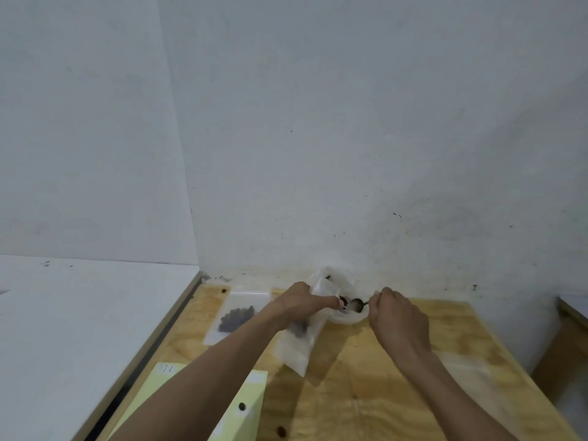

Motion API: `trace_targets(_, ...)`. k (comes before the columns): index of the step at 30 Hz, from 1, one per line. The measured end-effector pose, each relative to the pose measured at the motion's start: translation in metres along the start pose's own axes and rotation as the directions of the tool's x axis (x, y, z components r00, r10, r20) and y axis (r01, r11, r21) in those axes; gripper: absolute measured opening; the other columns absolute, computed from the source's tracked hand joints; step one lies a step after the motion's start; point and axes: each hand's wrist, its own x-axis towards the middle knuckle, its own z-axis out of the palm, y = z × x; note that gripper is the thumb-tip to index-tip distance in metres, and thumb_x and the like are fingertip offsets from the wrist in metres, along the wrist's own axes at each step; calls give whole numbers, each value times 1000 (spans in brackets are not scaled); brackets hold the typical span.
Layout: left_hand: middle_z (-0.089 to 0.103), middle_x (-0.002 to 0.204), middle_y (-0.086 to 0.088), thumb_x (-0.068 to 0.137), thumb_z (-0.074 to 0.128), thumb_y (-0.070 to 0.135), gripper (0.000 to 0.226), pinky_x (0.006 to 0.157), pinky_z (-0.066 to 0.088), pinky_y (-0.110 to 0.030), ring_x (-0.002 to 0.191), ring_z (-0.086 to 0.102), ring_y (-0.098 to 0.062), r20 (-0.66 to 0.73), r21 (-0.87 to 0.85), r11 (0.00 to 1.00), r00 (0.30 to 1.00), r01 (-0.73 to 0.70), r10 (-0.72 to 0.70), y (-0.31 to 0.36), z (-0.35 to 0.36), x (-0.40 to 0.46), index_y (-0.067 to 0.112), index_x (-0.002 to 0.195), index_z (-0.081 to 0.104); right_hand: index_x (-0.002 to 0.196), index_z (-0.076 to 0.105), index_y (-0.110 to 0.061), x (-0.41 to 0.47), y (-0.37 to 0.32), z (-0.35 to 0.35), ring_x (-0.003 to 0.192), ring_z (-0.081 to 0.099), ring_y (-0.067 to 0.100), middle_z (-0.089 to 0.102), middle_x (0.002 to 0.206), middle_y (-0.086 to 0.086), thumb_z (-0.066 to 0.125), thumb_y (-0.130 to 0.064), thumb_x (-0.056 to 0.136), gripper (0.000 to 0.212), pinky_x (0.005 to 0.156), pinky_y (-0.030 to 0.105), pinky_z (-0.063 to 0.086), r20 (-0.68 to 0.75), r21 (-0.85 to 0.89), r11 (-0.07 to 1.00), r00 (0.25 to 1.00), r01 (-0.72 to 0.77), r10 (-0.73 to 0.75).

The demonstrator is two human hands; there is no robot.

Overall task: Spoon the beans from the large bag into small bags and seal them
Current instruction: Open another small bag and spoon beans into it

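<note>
Two hands at the bags, far edge of wood table [366,393].
Head view: L hand [302,305] grips small bag [302,338] by its mouth, beans inside; R hand [396,316] pinches spoon [356,304] handle, bowl at large bag [345,291] opening by wall. Filled bag [235,316] lies flat to the left; loose bean [242,406] on yellow sheet [245,399].

Bare workroom: plywood table [397,393], stained wall [350,138]

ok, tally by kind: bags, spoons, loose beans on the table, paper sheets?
Small bags: 2, one flat holding beans, one held open by the left hand
Large bag: 1
Spoon: 1, in the right hand
Loose beans: 3
Yellow sheets: 2
Total: 9
</note>
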Motion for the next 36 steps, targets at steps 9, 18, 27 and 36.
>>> trace_targets(9,50,64,7,78,81,44,37,54,34,-21,57,48,-11,-42,-92,994,997,-64,60,-2,-1,16,18,70,56,74,70,-1,22,21,17,53,56,29,64,61,15,39,-24,101,47,56,32,45,336,491,674,834,-552,438)
trace_targets(18,73,99,-6,69,80,57,58,79,52,-33,86,67,-18,-66,-17,997,995,-81,79,-12,-6,6,13,105,68,69,65,-18,14,27,-17,55,55,29,62,57,10,41,-21,100,40,56,33,42,277,687,575,891,-445,359)
trace_targets(27,64,114,6,72,83,57,66,91,54,-35,102,61,-10,-136,35,979,969,-202,205,-11,-11,-28,22,120,55,78,70,-10,19,5,-76,55,56,25,62,58,7,43,-22,99,36,57,32,43,115,702,685,981,-192,157)
trace_targets(36,62,97,8,73,82,59,55,76,49,-29,86,60,-9,-193,-17,975,958,-220,213,-13,-22,-37,21,104,56,84,65,-14,11,-19,-74,58,57,22,64,67,0,41,-32,104,35,51,36,44,-225,410,887,966,212,-127)
